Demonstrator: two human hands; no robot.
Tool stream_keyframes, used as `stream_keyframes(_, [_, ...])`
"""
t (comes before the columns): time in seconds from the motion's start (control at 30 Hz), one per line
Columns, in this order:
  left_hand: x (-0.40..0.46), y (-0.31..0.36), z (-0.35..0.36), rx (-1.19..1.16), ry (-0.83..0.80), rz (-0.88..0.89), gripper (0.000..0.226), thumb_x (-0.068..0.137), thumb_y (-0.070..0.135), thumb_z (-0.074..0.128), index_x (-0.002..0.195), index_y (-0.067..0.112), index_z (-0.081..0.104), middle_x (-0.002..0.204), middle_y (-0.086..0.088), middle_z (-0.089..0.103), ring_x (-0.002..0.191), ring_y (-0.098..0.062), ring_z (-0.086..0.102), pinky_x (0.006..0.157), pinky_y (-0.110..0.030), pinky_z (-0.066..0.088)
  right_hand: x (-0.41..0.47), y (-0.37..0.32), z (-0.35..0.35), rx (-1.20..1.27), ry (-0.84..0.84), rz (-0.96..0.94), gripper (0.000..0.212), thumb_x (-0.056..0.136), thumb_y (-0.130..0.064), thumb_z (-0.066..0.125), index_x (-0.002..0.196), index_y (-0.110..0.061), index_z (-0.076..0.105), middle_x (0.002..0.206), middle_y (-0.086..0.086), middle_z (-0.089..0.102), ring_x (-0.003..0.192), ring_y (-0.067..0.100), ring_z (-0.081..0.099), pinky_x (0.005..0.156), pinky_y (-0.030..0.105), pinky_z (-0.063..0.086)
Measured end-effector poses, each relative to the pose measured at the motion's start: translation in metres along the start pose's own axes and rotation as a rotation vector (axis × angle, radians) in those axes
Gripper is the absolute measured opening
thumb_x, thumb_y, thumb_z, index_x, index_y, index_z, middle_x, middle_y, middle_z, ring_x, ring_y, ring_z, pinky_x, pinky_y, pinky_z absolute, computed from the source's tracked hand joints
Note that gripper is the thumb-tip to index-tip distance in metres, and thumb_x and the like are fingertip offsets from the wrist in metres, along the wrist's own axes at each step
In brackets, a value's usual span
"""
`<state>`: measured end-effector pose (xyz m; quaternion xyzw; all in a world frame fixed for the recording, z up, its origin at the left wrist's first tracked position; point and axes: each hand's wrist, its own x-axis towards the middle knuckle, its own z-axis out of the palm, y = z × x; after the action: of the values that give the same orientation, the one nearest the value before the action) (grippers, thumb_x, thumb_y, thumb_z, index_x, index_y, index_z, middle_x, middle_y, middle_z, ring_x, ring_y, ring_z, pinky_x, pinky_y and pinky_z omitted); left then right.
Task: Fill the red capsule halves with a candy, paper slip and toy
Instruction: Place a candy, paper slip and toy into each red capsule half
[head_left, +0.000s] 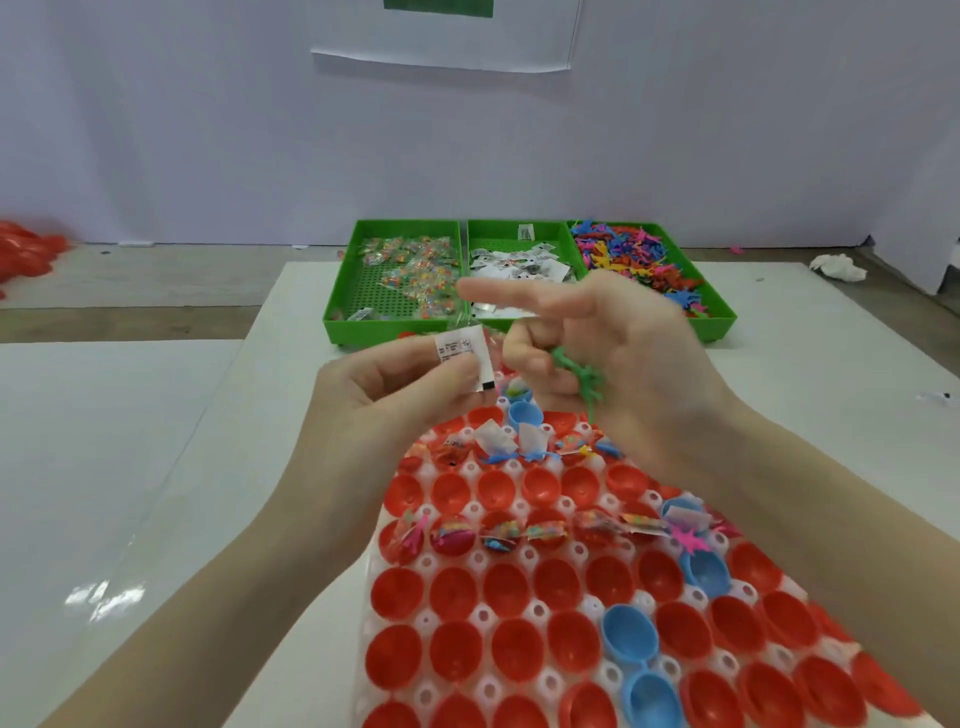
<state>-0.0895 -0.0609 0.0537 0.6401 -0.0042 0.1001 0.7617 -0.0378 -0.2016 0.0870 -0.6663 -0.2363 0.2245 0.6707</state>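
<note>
White table (156, 467), left hand (395, 395) pinching paper slip (464, 358), seemingly folded

Crumpled white tissue (837, 266), wall paper sheet (441, 39)

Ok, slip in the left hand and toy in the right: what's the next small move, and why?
Probably lower the left hand and drop its paper slip into an open red capsule half below; that row looks empty. The right hand already holds the green toy to follow.
</note>
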Motion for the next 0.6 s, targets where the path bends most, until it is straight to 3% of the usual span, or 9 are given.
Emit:
stream_keyframes(0.2, [-0.026, -0.003, 0.001, 0.093, -0.031, -0.073, 0.019, 0.064, 0.022, 0.066, 0.079, 0.015, 0.076, 0.078, -0.006, 0.074, 0.074, -0.015, 0.071, 0.064, -0.016, 0.053, -0.019, 0.001, 0.000, 0.067, -0.089, -0.033, 0.058, 0.077, 0.015, 0.028, 0.117, -0.020, 0.052, 0.068, -0.001, 0.044, 0.054, 0.003, 0.041, 0.051, 0.017, 0.034])
stream_keyframes(0.33, [-0.038, -0.002, 0.006, 0.077, -0.048, -0.088, 0.015, 0.066, 0.022, 0.067, 0.077, 0.019, 0.077, 0.073, -0.003, 0.073, 0.070, -0.012, 0.071, 0.060, -0.013, 0.051, -0.026, 0.005, 0.009, 0.082, -0.118, -0.133, 0.048, 0.091, 0.011, 0.033, 0.123, -0.020, 0.050, 0.079, -0.005, 0.059, 0.061, 0.002, 0.047, 0.061, 0.013, 0.043])
stream_keyframes(0.4, [-0.042, 0.000, 0.007, 0.063, -0.051, -0.094, 0.017, 0.064, 0.026, 0.067, 0.078, 0.021, 0.077, 0.076, -0.004, 0.074, 0.071, -0.012, 0.071, 0.062, -0.014, 0.051, -0.028, 0.006, 0.016, 0.092, -0.126, -0.190, 0.045, 0.093, 0.009, 0.031, 0.121, -0.021, 0.050, 0.086, -0.006, 0.064, 0.072, 0.001, 0.056, 0.071, 0.012, 0.047])
stream_keyframes(0.47, [-0.045, 0.001, 0.008, 0.029, -0.056, -0.095, 0.019, 0.061, 0.030, 0.068, 0.076, 0.023, 0.078, 0.077, -0.004, 0.074, 0.072, -0.010, 0.070, 0.064, -0.013, 0.051, -0.029, 0.008, 0.022, 0.114, -0.128, -0.233, 0.044, 0.095, 0.008, 0.028, 0.122, -0.020, 0.047, 0.101, -0.002, 0.065, 0.096, 0.004, 0.063, 0.085, 0.014, 0.047])
stream_keyframes(0.6, [-0.049, 0.005, 0.004, 0.033, -0.082, -0.105, 0.017, 0.062, 0.029, 0.074, 0.075, 0.020, 0.078, 0.078, -0.006, 0.074, 0.074, -0.011, 0.070, 0.065, -0.013, 0.051, -0.029, 0.011, 0.032, 0.086, -0.081, -0.324, 0.047, 0.095, 0.011, 0.026, 0.125, -0.021, 0.041, 0.116, 0.000, 0.059, 0.113, 0.007, 0.056, 0.095, 0.015, 0.044])
